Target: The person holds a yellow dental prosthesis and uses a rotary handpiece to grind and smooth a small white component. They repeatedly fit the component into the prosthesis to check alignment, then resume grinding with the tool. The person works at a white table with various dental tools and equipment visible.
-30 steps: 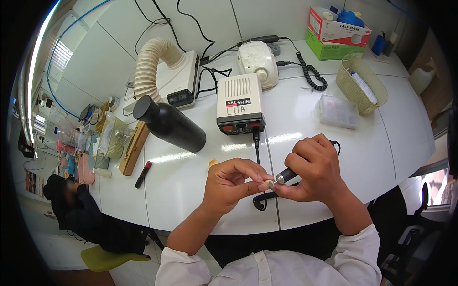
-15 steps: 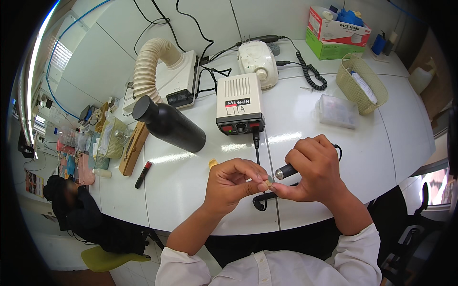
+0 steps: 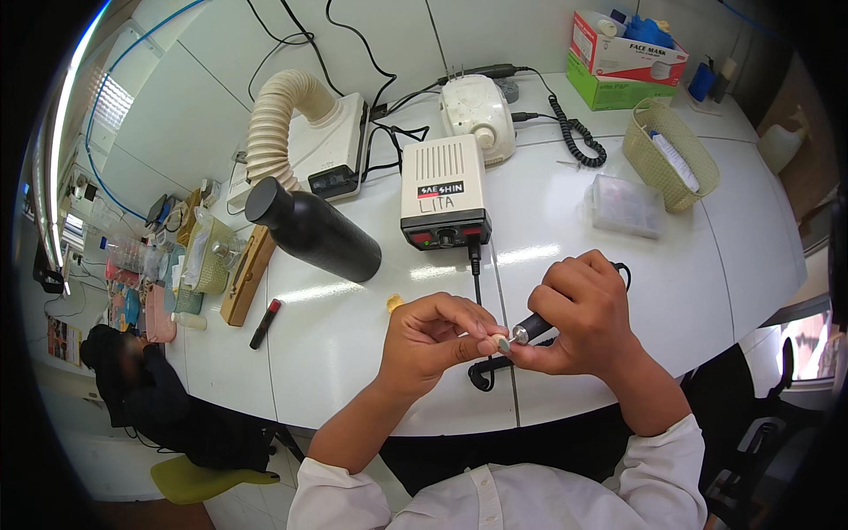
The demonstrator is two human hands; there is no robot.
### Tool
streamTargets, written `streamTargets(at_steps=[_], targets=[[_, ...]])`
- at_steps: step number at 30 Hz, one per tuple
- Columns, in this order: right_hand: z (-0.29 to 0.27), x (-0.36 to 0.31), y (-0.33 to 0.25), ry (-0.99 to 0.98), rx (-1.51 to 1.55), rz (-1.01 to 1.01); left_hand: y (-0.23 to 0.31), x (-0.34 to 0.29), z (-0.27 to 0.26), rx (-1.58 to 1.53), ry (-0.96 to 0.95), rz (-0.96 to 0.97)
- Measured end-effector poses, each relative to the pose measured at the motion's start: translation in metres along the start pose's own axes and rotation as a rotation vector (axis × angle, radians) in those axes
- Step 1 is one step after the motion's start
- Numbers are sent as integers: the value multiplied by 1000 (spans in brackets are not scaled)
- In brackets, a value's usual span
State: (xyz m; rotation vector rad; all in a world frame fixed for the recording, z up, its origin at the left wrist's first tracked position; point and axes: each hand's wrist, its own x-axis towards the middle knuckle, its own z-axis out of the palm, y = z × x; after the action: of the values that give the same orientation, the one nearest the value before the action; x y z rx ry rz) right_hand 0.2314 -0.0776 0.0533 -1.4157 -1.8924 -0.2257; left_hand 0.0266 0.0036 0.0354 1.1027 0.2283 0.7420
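My right hand (image 3: 583,309) is wrapped round a black rotary handpiece (image 3: 534,328) with a silver nose, which points left. At the end of its thin shank is a small grey-green grinding tip (image 3: 503,344), close against my left fingertips. My left hand (image 3: 433,340) is closed in a pinch on a small pale piece (image 3: 496,337); the fingers and the tip hide most of it. My right thumb reaches to the left fingertips. Behind my left hand a small yellow lump (image 3: 394,303) lies on the white table (image 3: 336,389).
A cream control box (image 3: 444,190) stands ahead, its cord running down behind my hands. To its left are a black bottle (image 3: 314,231) and a ribbed hose (image 3: 274,124). A clear case (image 3: 625,207) and a basket (image 3: 669,159) stand right. A person (image 3: 150,389) sits far left.
The handpiece has shifted slightly right and down. Its grinding tip now shows lower at the left fingertips, at a changed angle. Both hands otherwise keep their places.
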Motion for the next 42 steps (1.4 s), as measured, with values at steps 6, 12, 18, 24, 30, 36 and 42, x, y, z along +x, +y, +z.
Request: streamTargets(at_steps=[6,12,18,24,30,36,42], targets=[[0,1,0,2,-2,7,0,0,0,-2,-2,1],[-1,2,0,24,-12,16,0,0,-1,12,-26,31],[-1,1,0,21,-21,4,3,-1,1,19,13,-24],[-2,2,0,42,-13,17,4,-1,5,81,28,-47],[-1,2,0,45,-12,12,2,-2,0,55,-12,-50],[-3,1,-2,0,-31,13,7,-2,5,84,57,-85],[0,1,-1,49,-7,29,8,-2,4,107,-6,-57]])
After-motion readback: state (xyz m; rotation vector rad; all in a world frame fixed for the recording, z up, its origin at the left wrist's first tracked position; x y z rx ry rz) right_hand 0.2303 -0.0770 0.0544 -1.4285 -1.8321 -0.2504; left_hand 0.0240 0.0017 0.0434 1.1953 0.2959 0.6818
